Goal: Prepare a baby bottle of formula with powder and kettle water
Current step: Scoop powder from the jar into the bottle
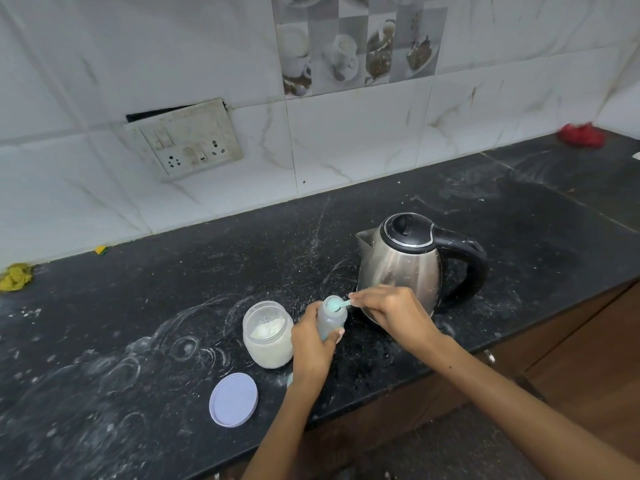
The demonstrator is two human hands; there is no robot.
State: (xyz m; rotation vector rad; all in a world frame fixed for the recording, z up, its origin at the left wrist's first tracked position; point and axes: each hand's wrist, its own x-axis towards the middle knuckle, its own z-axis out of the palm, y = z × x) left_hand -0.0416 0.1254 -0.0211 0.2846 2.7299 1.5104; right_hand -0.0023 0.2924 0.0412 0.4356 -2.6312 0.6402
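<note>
A pale blue baby bottle (331, 317) stands uncapped on the black counter, gripped around its body by my left hand (311, 344). My right hand (388, 311) pinches a small light-blue scoop (341, 304) whose bowl rests over the bottle's mouth. To the left of the bottle, touching my left hand, stands an open glass jar of white powder (267, 334). Its lilac lid (233, 399) lies flat nearer the counter's front edge. A steel kettle (401, 263) with a black lid and handle stands just behind my right hand, lid shut.
The black counter (173, 306) is dusted with white powder rings. A switch and socket panel (183, 142) hangs loose on the tiled wall. A yellow cloth (15, 277) lies far left, a red cloth (580, 134) far right. Brown cabinet fronts (571, 358) run below the counter edge.
</note>
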